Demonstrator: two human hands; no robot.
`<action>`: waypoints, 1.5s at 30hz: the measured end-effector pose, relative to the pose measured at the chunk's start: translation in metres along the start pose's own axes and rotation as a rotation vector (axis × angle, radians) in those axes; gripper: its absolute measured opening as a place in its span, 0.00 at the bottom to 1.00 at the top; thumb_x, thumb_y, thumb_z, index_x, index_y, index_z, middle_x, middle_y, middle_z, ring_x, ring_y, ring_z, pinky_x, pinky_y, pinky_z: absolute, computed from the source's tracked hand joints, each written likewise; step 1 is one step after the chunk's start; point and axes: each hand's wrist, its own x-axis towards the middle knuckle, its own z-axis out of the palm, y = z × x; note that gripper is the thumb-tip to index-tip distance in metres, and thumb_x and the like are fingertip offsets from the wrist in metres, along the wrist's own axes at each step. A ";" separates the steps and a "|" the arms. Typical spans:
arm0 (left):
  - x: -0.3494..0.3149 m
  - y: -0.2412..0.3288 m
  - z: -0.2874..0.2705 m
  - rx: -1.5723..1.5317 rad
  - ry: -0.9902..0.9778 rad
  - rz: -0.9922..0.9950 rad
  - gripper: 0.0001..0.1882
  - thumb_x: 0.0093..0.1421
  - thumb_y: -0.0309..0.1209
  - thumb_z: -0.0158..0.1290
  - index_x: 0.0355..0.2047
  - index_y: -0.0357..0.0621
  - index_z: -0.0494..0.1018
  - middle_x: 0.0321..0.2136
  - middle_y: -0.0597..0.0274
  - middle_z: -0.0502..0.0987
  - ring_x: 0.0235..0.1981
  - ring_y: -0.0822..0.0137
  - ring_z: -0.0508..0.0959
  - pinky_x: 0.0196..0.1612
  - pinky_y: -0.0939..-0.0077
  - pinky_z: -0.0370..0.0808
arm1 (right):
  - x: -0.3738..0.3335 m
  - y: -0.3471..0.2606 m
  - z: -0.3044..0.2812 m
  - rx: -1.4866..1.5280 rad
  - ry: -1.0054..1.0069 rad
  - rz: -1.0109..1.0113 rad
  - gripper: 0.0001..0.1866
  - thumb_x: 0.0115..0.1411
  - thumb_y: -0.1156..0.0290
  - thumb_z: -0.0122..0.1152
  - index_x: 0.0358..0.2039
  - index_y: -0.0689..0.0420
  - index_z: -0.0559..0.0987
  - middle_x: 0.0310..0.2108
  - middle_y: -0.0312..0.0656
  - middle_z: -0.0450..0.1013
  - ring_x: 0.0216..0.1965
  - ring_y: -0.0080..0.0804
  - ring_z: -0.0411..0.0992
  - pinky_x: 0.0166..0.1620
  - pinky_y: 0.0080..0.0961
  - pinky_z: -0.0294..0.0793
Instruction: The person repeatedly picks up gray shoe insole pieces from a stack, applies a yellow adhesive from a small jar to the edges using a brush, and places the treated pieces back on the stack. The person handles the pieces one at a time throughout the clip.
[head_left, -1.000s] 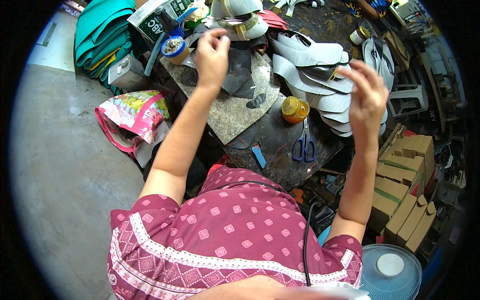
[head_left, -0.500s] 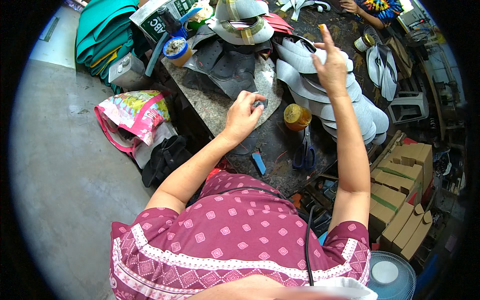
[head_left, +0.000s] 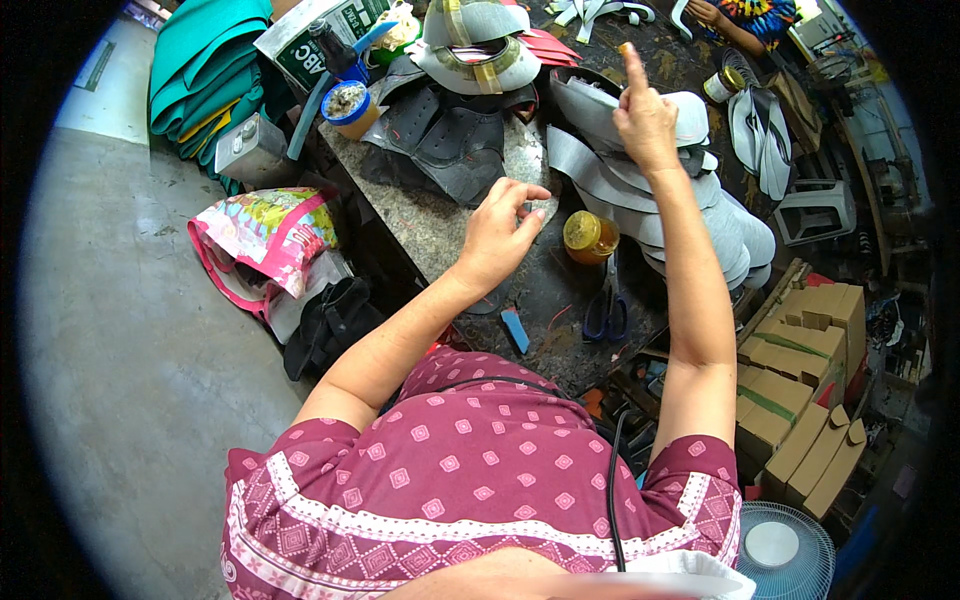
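Observation:
My left hand (head_left: 500, 232) hovers over the near edge of the speckled stone slab (head_left: 410, 225), thumb and fingers curled toward each other. Whatever lies between its fingertips is too small to make out. My right hand (head_left: 645, 122) is raised over a pile of overlapping grey curved pieces (head_left: 640, 215). Its index finger points away from me with an orange-yellow tip; the other fingers are bent, and nothing shows in them. Black perforated shoe-upper pieces (head_left: 455, 135) rest on the slab. Between my forearms stand a jar of amber paste (head_left: 590, 238) and dark-handled scissors (head_left: 606, 312).
A blue strip (head_left: 515, 330) lies on the dark table. Behind are a blue-rimmed tub (head_left: 350, 108) and stacked grey visor-like pieces (head_left: 480, 65). A floral bag (head_left: 270, 240) sits left, cardboard boxes (head_left: 800, 370) right. Another person's hand (head_left: 705, 15) works at the far right.
My right hand has shifted slightly left and farther away. My left hand has moved a little right, and the small dark piece at its fingertips is less visible.

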 end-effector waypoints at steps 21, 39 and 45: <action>0.084 0.035 0.033 -1.586 -0.351 -0.467 0.45 0.58 0.68 0.46 0.56 0.36 0.69 0.52 0.48 0.73 0.55 0.57 0.73 0.58 0.58 0.69 | -0.066 -0.027 -0.154 0.807 0.056 0.035 0.47 0.55 0.86 0.57 0.72 0.49 0.49 0.30 0.34 0.67 0.33 0.20 0.67 0.41 0.16 0.69; -0.033 0.085 0.073 -1.238 -0.531 -0.756 0.19 0.71 0.41 0.45 0.48 0.36 0.71 0.38 0.55 0.80 0.35 0.66 0.81 0.40 0.69 0.80 | -0.221 -0.088 -0.214 0.489 -0.048 0.254 0.40 0.68 0.36 0.36 0.54 0.62 0.76 0.36 0.44 0.70 0.36 0.33 0.68 0.41 0.26 0.66; -0.038 0.085 0.066 -1.152 -0.508 -0.758 0.16 0.69 0.35 0.45 0.49 0.35 0.70 0.39 0.54 0.79 0.36 0.65 0.82 0.41 0.68 0.81 | -0.227 -0.090 -0.213 0.481 -0.003 0.329 0.40 0.66 0.33 0.34 0.56 0.56 0.75 0.34 0.45 0.73 0.33 0.41 0.73 0.38 0.31 0.71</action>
